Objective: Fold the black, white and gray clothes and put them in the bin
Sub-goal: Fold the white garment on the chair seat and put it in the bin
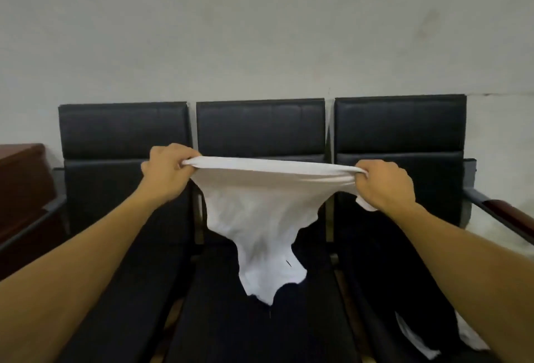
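A white garment (pixel 260 212) hangs in the air over the middle seat, stretched taut along its top edge. My left hand (pixel 166 173) grips its left end and my right hand (pixel 385 185) grips its right end, both with fingers curled round bunched fabric. The cloth narrows to a ragged point near the seat. A black garment (pixel 372 261) lies on the right seat, hard to tell from the dark upholstery, with a bit of white cloth (pixel 416 339) showing under it. No bin is in view.
Three joined black padded chairs (pixel 260 128) stand against a pale wall. A dark wooden armrest (pixel 502 212) juts out at the right. A reddish-brown wooden cabinet (pixel 20 177) stands at the left edge.
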Demonstrator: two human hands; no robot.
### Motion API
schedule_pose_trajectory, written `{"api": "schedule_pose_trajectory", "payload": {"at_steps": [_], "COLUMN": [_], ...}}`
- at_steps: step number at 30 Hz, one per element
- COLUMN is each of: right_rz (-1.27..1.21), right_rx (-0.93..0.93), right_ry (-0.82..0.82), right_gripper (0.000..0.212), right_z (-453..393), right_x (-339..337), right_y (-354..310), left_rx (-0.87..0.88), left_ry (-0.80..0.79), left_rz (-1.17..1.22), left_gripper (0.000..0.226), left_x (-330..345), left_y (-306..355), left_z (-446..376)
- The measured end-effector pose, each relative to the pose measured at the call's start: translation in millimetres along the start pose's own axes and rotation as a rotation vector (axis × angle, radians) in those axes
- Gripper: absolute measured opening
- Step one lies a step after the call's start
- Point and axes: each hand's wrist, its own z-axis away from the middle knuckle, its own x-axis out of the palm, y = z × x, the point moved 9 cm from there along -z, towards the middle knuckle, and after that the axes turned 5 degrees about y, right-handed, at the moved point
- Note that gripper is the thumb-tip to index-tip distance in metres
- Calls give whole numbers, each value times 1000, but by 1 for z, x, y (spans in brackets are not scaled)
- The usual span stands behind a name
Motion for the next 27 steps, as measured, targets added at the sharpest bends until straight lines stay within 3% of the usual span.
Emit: {"api": "schedule_pose_trajectory", "payload": {"at_steps": [3,6,9,11,13,20,24,27], "right_rz": [-12,37,-78,-136,-109,-174,-167,-61], "right_rx": [-99,-176,-147,-10,66,15,67,33], "right_ry": [-247,-638,-1077,-1307,-1321,-963,-890,-805], "right_gripper": [24,25,9,37,56,29,41,45], "right_z": [59,147,238,280,296,256,232,211], "right_x": [41,112,180,210,238,288,325,347], "right_y": [9,32,57,76,98,98,90,79], "left_rx": [60,48,-37,-136,-221,-376,-452,-497], "left_ry": [-373,-793,-1265,-1395,-1326,-1089,-990,-826], "left_rz": [38,90,-27,-74,-82,-135,-193,-242], "left_gripper": [21,8,32,44,50,58,66,62], "left_x": [30,76,127,154,183,270,312,327], "left_y": [-6,-14,-30,-39,-51,-78,-94,-105], "left_z": [71,160,253,292,312,322,314,292]}}
